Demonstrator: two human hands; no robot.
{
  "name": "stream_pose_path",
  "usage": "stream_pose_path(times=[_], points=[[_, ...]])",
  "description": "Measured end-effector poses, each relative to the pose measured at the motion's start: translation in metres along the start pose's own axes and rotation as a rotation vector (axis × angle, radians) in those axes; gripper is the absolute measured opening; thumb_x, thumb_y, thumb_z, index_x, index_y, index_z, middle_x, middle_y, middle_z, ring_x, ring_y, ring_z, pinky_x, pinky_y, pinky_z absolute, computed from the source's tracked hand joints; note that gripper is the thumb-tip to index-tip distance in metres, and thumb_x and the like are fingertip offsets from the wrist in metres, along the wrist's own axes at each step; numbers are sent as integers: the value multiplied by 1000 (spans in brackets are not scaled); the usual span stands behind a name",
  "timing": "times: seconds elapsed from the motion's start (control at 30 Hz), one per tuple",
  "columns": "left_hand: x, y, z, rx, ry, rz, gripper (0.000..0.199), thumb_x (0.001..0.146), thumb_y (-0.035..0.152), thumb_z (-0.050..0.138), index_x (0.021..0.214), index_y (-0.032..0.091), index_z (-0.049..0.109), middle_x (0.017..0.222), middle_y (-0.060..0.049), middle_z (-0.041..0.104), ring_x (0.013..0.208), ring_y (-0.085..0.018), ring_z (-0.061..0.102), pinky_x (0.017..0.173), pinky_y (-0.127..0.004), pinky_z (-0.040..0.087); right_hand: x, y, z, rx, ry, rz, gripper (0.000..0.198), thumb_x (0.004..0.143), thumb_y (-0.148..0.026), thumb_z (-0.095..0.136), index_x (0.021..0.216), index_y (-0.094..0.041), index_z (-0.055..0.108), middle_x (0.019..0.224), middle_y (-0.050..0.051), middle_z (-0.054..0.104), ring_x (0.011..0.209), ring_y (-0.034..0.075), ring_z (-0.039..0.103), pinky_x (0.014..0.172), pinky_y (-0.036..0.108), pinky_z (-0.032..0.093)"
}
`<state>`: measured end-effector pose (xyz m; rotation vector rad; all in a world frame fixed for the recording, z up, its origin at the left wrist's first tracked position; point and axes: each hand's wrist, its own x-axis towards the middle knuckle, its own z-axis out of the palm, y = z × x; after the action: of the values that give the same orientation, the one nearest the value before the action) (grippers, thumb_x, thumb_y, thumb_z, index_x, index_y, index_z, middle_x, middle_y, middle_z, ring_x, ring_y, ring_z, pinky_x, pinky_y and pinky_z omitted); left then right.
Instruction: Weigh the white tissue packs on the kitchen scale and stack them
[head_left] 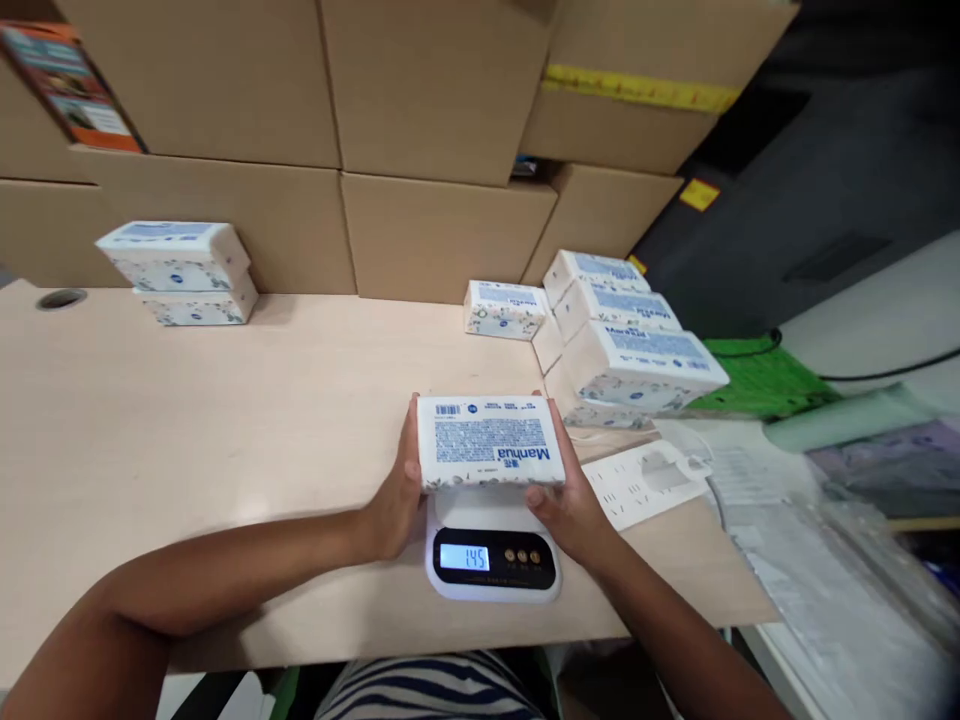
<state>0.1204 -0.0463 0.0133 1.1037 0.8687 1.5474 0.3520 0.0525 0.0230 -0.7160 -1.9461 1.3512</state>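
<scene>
A white pack of tissues [491, 440] with blue print reading "Manhua" is gripped at its two ends. My left hand [399, 495] presses its left end, and my right hand [571, 500] clasps the right end, thumb at the front. Beneath the pack is a white kitchen scale [493, 592] with a black panel and a lit display [464, 557] that seems to read 1.45. Whether the pack rests on the scale's plate or is just above it, I cannot tell. Most fingers are hidden behind the pack.
Stacked tissue packs [637, 355] stand at the right, with a single pack [504, 310] beside them. Two more packs [196, 305] are piled at the back left. Cardboard boxes [450, 235] wall off the rear. A white power strip [637, 485] lies right of the scale, near plastic bags [847, 590].
</scene>
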Motion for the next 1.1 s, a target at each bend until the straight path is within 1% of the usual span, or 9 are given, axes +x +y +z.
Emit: stream_pose_path(times=[0.13, 0.27, 0.43, 0.53, 0.6, 0.7, 0.8, 1.0, 1.1], points=[[-17, 24, -3, 111, 5, 125, 98, 101, 80, 46, 177, 41, -2, 188, 0, 6, 174, -37, 1, 139, -64, 19, 7, -32, 8, -56, -28, -132, 111, 98, -66, 70, 174, -48, -8, 188, 1, -5, 171, 36, 19, 133, 65, 32], [-34, 62, -33, 253, 131, 238, 100, 98, 86, 40, 177, 38, 3, 188, -2, 13, 174, -38, 3, 141, -61, 12, 35, -73, 41, -128, -179, -192, 128, 97, -59, 75, 170, -40, -28, 186, 12, 14, 166, 36, 35, 130, 65, 38], [-62, 116, -104, 417, 423, 292, 99, 95, 92, 33, 175, 33, 28, 182, -5, 33, 171, -38, 20, 141, -56, 15, 91, -106, 126, -274, -334, -123, 119, 103, -47, 65, 171, -23, -30, 182, 22, 27, 166, 36, 36, 132, 65, 33], [-77, 148, -147, 371, 479, 257, 101, 95, 93, 30, 172, 28, 37, 175, -9, 46, 168, -38, 30, 139, -55, 23, 122, -118, 187, -345, -409, -92, 113, 106, -42, 60, 171, -20, -30, 176, 24, 39, 155, 38, 52, 124, 64, 44], [-83, 166, -174, 297, 490, 249, 102, 94, 94, 31, 170, 27, 42, 170, -11, 54, 166, -39, 35, 137, -55, 29, 142, -126, 223, -385, -334, -219, 105, 107, -41, 58, 175, -26, -20, 179, 21, 35, 155, 38, 53, 121, 61, 49], [-82, 185, -217, 277, 551, 294, 103, 91, 95, 40, 165, 25, 49, 163, -13, 62, 161, -40, 44, 133, -55, 36, 172, -132, 267, -495, -196, -450, 81, 107, -42, 59, 177, -36, 17, 185, 14, 21, 153, 39, 55, 118, 57, 53], [-72, 196, -258, 320, 587, 261, 99, 90, 91, 54, 160, 21, 55, 156, -16, 68, 156, -42, 51, 130, -56, 40, 205, -125, 300, -628, -182, -465, 63, 107, -40, 63, 167, -34, 45, 181, 15, 32, 140, 38, 67, 112, 52, 59], [-62, 181, -314, 304, 663, 120, 106, 74, 84, 81, 151, 15, 60, 156, -23, 65, 149, -48, 57, 123, -58, 48, 247, -78, 350, -738, -233, -475, 53, 100, -20, 71, 152, -17, 63, 177, 23, 36, 139, 36, 69, 112, 43, 61], [-67, 163, -328, 268, 747, 42, 114, 75, 86, 78, 163, 22, 44, 175, -23, 41, 163, -47, 38, 128, -61, 41, 253, -64, 361, -885, -270, -542, 50, 102, -20, 67, 152, -19, 62, 179, 20, 35, 137, 33, 71, 107, 42, 64]])
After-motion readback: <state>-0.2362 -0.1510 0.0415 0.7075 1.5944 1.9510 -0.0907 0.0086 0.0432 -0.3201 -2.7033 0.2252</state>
